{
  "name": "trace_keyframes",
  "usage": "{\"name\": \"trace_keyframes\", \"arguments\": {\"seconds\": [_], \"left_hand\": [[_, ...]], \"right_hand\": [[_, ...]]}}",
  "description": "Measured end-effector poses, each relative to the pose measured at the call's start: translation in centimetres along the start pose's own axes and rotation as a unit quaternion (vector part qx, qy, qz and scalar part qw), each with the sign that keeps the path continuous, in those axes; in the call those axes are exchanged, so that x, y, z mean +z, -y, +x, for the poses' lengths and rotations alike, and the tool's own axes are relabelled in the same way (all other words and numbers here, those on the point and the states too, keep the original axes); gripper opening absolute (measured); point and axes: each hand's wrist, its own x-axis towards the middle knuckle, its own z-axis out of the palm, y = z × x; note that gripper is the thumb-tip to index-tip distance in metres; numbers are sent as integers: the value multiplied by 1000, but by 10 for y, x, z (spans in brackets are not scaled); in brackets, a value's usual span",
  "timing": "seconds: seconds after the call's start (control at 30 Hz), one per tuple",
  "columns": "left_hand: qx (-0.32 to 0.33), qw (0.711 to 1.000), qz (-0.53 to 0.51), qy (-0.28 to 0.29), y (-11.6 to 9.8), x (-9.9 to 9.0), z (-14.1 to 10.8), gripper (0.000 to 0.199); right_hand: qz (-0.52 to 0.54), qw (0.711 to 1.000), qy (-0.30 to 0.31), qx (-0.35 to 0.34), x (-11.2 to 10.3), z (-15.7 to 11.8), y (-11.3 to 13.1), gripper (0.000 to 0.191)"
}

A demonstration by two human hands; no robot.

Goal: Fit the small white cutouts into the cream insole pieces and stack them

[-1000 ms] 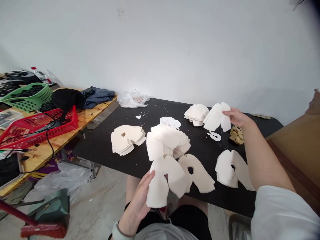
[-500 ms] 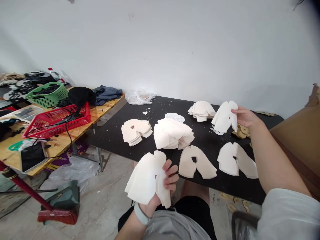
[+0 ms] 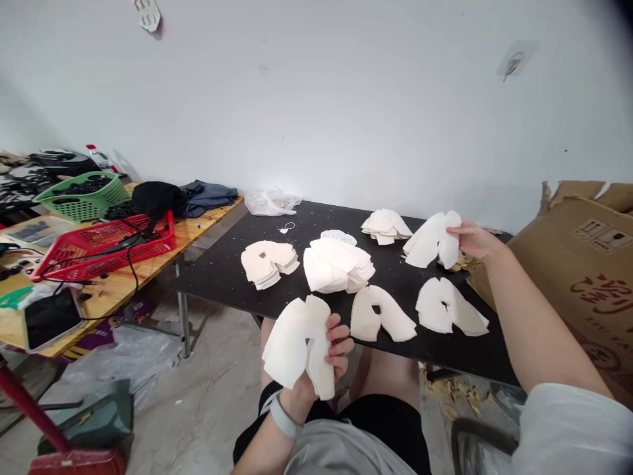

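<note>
Above my lap, my left hand (image 3: 339, 348) grips a small stack of white padded cutouts (image 3: 289, 343), each curved with a slot up the middle. Far across the black table, my right hand (image 3: 472, 240) pinches the right edge of another white cutout (image 3: 426, 243), low over the tabletop. Whether that one is a single layer, I cannot tell. Between my hands lies a large loose pile of cutouts (image 3: 336, 264). Around it are a cream stack (image 3: 267, 260), a back stack (image 3: 386, 225), a front cutout stack (image 3: 378, 315) and a right-hand stack (image 3: 448, 305).
The black table (image 3: 222, 277) also bears a clear plastic bag (image 3: 271, 201) and tan scraps. At right stands a cardboard box (image 3: 558, 264). The wooden table (image 3: 163, 264) on the left carries a red basket (image 3: 109, 247), a green basket (image 3: 82, 198) and a tablet (image 3: 52, 316).
My view has shifted so more of the cardboard box shows. Both hands keep hold of their white cutouts; the right one's piece lies tilted further over, hiding what was beneath it.
</note>
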Motion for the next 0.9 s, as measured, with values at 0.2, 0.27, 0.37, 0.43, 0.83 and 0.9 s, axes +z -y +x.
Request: {"name": "trace_keyframes", "arguments": {"seconds": [0.2, 0.27, 0.37, 0.43, 0.83, 0.9], "left_hand": [[-1, 999, 31, -12, -3, -4, 3, 11], [4, 999, 40, -11, -4, -5, 6, 8], [13, 998, 57, -20, -5, -4, 14, 6], [5, 997, 65, -28, -5, -1, 22, 7], [11, 955, 288, -71, 6, 7, 72, 10], [63, 894, 414, -162, 3, 4, 73, 16]], "right_hand": [[20, 998, 42, 53, -14, -11, -2, 18], [23, 997, 45, 57, -17, -11, -3, 18], [23, 996, 51, 63, -15, -5, -3, 17], [20, 996, 58, 69, -10, 0, -4, 18], [17, 987, 136, 89, 16, 21, -18, 30], [22, 988, 128, 78, 14, 26, -20, 28]]}}
